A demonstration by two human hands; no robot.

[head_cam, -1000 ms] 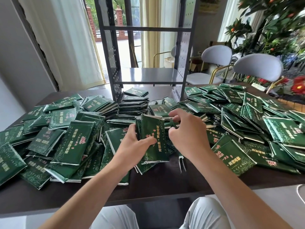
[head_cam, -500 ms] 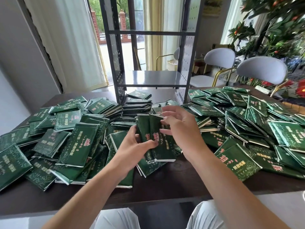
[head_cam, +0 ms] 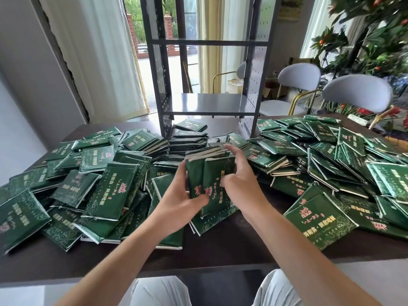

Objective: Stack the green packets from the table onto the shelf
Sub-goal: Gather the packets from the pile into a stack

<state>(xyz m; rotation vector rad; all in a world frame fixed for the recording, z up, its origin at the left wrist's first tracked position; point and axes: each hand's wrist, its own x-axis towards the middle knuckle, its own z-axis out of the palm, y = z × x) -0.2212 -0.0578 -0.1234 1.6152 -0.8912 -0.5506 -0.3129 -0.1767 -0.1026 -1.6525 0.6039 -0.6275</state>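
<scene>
Since a second ago, the bundle of green packets is raised upright, gripped between left hand and right hand; shelf at twelve o'clock on the desk is unfilled.

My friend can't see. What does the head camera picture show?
Two hands, left and right, hold a bunch of green packets upright over a dark table heaped with many more. Behind stands a black shelf; its middle board is bare.
</scene>
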